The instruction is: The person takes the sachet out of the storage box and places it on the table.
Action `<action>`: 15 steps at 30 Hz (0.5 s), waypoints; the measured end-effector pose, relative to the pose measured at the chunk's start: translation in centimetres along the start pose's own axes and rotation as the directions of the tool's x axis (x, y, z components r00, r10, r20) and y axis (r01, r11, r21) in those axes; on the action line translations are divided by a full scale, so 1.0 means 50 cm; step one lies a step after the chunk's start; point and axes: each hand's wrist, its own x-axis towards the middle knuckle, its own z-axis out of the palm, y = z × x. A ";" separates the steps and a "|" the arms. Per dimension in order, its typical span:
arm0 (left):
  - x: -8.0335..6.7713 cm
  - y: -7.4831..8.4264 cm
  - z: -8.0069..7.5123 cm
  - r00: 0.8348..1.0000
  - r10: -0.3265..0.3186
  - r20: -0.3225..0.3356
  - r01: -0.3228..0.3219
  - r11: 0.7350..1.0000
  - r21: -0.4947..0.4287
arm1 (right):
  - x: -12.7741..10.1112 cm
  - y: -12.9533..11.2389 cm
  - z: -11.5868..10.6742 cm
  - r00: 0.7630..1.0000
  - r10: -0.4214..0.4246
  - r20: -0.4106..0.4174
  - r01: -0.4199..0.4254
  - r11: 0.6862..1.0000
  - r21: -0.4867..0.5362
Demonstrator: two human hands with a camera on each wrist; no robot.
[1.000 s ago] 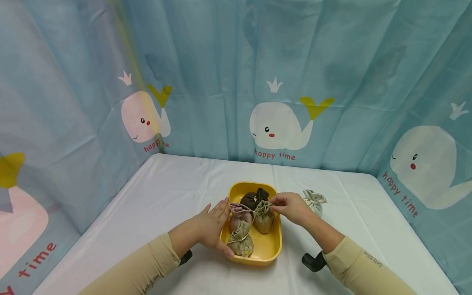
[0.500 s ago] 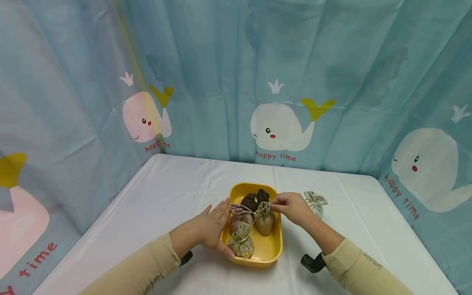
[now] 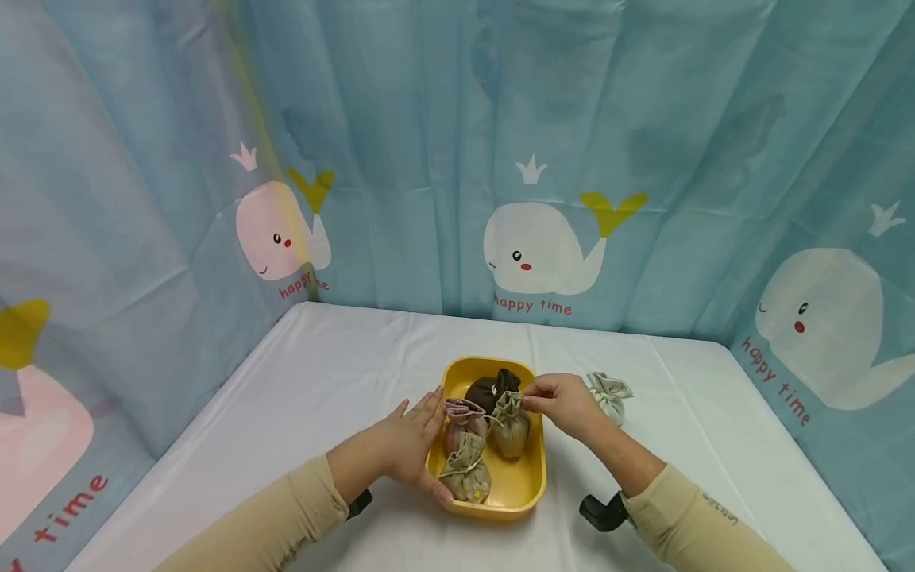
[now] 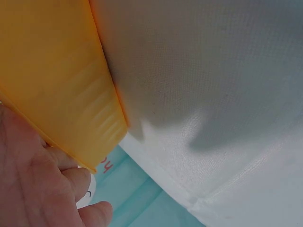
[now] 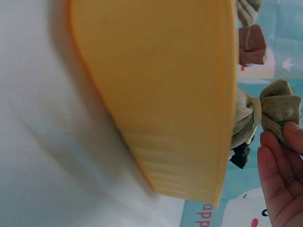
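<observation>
A yellow tray sits on the white-covered table and holds several small drawstring pouches. My right hand pinches the gathered top of an olive pouch standing in the tray; the right wrist view shows this olive pouch above the tray wall with the fingertips at its top. My left hand rests with straight fingers against the tray's left side, the thumb near the front corner. A pink pouch, a dark brown pouch and a beige pouch also lie inside.
One more light grey pouch lies on the table to the right of the tray. A blue curtain with whale prints closes in the table at the back and both sides. The white tablecloth spreads around the tray.
Almost nothing has moved. Both hands keep their places, the right one still pinching the olive pouch's top; the view has shifted slightly.
</observation>
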 end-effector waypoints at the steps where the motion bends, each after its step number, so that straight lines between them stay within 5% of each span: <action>1: -0.001 0.000 0.000 1.000 0.002 0.001 -0.002 1.000 0.000 | -0.001 -0.001 -0.001 1.000 -0.003 -0.001 0.003 1.000 0.010; 15: -0.002 0.000 -0.001 1.000 0.002 0.000 -0.002 1.000 -0.007 | -0.011 -0.016 -0.015 1.000 0.014 -0.028 -0.012 0.998 0.066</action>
